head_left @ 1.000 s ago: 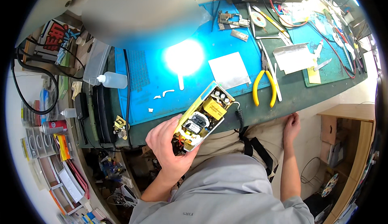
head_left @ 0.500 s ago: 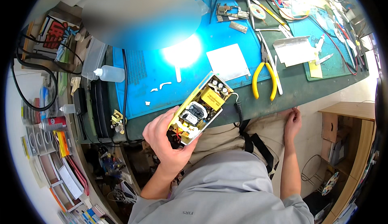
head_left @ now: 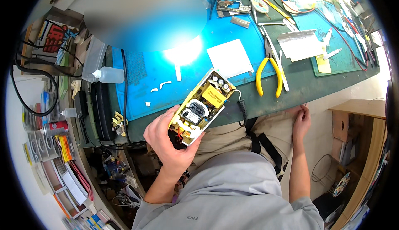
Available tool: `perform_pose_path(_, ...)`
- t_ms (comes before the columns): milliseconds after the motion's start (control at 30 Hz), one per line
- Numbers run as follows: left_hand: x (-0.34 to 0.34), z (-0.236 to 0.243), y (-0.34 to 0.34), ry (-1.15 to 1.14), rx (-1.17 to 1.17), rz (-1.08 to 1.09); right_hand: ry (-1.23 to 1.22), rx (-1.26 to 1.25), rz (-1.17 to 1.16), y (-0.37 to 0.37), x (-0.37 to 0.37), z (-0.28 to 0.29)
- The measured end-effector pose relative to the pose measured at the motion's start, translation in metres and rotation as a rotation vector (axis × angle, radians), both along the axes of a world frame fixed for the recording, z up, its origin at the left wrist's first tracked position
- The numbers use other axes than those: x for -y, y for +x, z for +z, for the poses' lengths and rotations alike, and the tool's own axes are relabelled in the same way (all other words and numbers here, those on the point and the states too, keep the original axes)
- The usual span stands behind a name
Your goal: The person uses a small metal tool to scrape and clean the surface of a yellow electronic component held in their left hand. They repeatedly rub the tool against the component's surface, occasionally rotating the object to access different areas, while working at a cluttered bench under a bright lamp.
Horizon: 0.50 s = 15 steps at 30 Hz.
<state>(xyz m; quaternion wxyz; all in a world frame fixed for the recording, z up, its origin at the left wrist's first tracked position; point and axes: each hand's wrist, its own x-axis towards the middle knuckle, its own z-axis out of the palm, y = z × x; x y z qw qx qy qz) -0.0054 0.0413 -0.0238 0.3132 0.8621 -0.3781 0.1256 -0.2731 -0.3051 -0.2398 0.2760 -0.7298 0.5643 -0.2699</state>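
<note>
My left hand point(head_left: 168, 140) grips an opened power adapter point(head_left: 199, 111) by its lower end, tilted above the bench's front edge. Its cover is off. A yellow transformer, several round capacitors and a dark, white-edged component show inside, and a short black cable point(head_left: 242, 110) comes out at the right. Beside my right thigh hangs my right hand point(head_left: 302, 124), its fingers curled together; a thin dark tip shows above them, but what it belongs to is too small to make out. Yellow-handled pliers point(head_left: 279, 75) and a flat white panel point(head_left: 230, 57) lie beyond the adapter.
A lit lamp point(head_left: 145, 14) hangs over the blue mat point(head_left: 145, 97), blocking part of it. A squeeze bottle point(head_left: 110, 75) and a small circuit piece point(head_left: 118, 122) are at the left. Bent metal sheet point(head_left: 301, 45) and a green mat point(head_left: 336, 66) lie right.
My view has shifted slightly, so the bench things sit a little further left and up. My left hand still holds the adapter, and my right hand stays low by my leg.
</note>
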Motion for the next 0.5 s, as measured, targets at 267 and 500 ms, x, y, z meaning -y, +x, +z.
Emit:
perform_pose_path(267,0.0030,0.0000,-0.0002,-0.005,0.027,0.036,-0.015,-0.006,-0.006,-0.0043,0.0040,-0.0083)
perform_pose_path(500,0.0031,0.0008,-0.0005,0.013,0.028,0.029,-0.008,-0.020,-0.003,-0.0024,0.0023,-0.0029)
